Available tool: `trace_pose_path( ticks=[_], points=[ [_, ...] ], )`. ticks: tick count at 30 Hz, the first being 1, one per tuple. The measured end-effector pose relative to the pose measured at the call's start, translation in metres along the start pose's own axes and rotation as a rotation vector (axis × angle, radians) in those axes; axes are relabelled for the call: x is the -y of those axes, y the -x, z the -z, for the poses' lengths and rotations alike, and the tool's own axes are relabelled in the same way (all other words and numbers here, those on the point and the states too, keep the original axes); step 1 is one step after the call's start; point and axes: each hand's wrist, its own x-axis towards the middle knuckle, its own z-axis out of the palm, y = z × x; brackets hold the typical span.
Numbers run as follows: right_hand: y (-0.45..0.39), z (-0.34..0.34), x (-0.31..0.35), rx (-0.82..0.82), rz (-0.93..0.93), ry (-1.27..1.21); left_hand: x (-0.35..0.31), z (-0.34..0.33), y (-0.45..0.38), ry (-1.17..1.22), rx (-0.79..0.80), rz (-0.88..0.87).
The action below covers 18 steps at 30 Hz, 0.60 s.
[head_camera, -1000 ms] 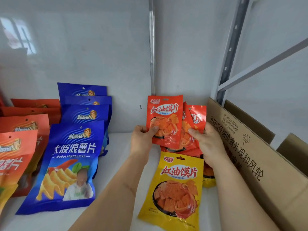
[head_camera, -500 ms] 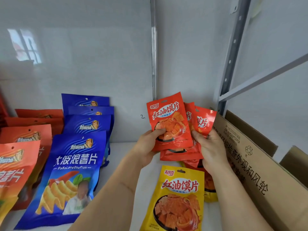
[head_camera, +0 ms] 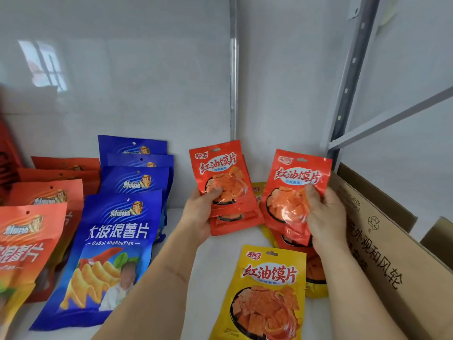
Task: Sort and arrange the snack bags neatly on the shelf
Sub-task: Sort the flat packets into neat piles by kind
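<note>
My left hand (head_camera: 201, 214) grips a small stack of red snack bags (head_camera: 220, 173), held upright above the white shelf (head_camera: 213, 273). My right hand (head_camera: 326, 219) grips another red snack bag (head_camera: 294, 187) with more red bags behind it, a little to the right. A yellow snack bag (head_camera: 267, 290) lies flat on the shelf below both hands. Another yellow bag (head_camera: 258, 190) peeks out between the two red stacks.
A row of blue chip bags (head_camera: 115, 244) leans back at the left, with orange chip bags (head_camera: 27, 231) further left. An open cardboard box (head_camera: 382, 244) stands along the right side. A grey shelf upright (head_camera: 348, 84) rises at the back right.
The red bags were held together as one bunch; now they are split, my left hand holding one stack and my right hand another, moved apart sideways.
</note>
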Motion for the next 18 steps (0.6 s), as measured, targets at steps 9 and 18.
trace_pose_path(
  ticks=[9,18],
  points=[
    [0.006,-0.019,0.004,0.275,0.032,0.155,0.009,-0.005,-0.001,-0.164,-0.011,-0.123],
    [0.017,-0.041,-0.007,0.357,0.070,0.485,0.017,-0.015,0.004,-0.086,0.084,-0.073]
  ],
)
